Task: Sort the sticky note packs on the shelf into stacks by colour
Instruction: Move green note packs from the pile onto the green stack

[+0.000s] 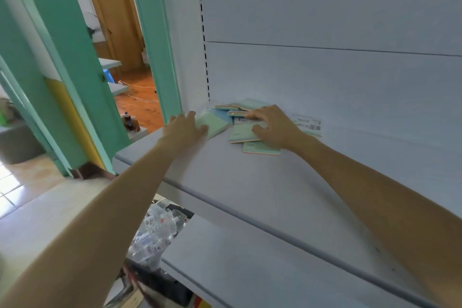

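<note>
Several sticky note packs lie scattered at the back left of the white shelf (250,182). My left hand (182,127) rests on the near edge of a green pack (212,121) at the left of the heap, its fingers curled onto it. A blue pack (222,114) lies behind that one. My right hand (272,125) lies flat with spread fingers over the middle of the heap, covering a green pack (240,134). Another green pack (260,149) lies nearest me, and more packs (250,105) sit by the back wall.
The shelf's white back panel (325,20) rises right behind the packs, a side wall to their left. A lower shelf (250,270) juts out below. Left of the unit are a bin of clear wrappers (155,235) and a green door frame (160,57).
</note>
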Tool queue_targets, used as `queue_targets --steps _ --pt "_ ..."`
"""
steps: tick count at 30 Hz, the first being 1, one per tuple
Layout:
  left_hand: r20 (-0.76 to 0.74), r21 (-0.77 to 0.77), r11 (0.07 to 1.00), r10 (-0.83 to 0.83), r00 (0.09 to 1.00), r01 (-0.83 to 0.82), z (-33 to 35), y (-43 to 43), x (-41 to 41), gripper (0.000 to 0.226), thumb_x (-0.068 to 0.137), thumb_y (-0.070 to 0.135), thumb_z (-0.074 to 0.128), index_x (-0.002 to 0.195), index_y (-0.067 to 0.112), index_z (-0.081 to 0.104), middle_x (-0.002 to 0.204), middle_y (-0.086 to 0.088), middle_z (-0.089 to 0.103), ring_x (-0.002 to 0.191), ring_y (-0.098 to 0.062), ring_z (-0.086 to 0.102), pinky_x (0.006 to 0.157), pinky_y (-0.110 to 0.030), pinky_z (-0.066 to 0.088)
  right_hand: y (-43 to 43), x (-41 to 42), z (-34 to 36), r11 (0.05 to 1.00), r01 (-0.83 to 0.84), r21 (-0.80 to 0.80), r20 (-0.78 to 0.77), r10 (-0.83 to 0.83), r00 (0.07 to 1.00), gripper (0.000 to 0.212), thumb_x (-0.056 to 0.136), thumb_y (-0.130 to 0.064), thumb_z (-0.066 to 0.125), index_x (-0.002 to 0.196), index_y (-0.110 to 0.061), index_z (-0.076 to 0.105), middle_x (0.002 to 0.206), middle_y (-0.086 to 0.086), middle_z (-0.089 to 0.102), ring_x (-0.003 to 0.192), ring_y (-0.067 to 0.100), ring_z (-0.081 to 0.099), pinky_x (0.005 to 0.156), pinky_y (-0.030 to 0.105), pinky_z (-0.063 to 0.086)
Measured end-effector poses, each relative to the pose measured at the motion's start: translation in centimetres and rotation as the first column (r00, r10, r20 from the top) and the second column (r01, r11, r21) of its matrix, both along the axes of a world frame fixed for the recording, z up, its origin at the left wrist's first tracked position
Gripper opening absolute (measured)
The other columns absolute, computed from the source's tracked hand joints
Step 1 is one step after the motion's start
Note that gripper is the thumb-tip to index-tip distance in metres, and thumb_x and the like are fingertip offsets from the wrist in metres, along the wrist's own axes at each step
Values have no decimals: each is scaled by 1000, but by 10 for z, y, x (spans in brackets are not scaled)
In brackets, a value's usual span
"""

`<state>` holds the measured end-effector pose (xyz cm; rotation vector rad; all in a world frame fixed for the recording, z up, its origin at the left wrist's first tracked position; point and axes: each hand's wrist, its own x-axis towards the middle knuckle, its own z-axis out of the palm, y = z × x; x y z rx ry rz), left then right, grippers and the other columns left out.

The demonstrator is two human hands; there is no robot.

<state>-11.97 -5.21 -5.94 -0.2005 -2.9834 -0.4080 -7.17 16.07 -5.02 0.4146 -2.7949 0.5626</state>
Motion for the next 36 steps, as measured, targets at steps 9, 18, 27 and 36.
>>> queue_targets --steps 9,18,27,36 --pt "150 201 948 -279 948 247 12 -5 -23 73 76 29 73 137 13 36 131 -15 49 119 -31 48 99 -35 39 6 -3 9 992 121 41 374 -128 919 68 84 -32 61 143 -24 28 147 9 36 135 24 32 110 33 28" --pt "53 247 859 -473 879 448 15 -11 -33 65 76 8 70 133 19 43 135 0 51 128 -23 38 107 -33 28 8 17 8 983 126 -133 178 -102 979 75 78 -23 71 141 -19 32 140 5 36 129 16 36 93 15 29" --pt "185 312 922 -294 937 228 6 -8 -35 61 81 27 67 134 17 40 126 -15 57 109 -27 55 94 -30 41 8 26 0 940 261 -222 260 -201 945 66 82 -22 67 140 -21 35 142 5 39 104 17 48 89 24 37" --pt "274 586 793 -387 880 166 9 -3 -25 61 76 3 71 130 11 45 107 -13 53 81 -25 53 74 -27 44 -7 21 -4 905 327 -274 34 -330 943 34 87 -7 53 121 -6 59 134 15 46 126 22 44 89 7 22"
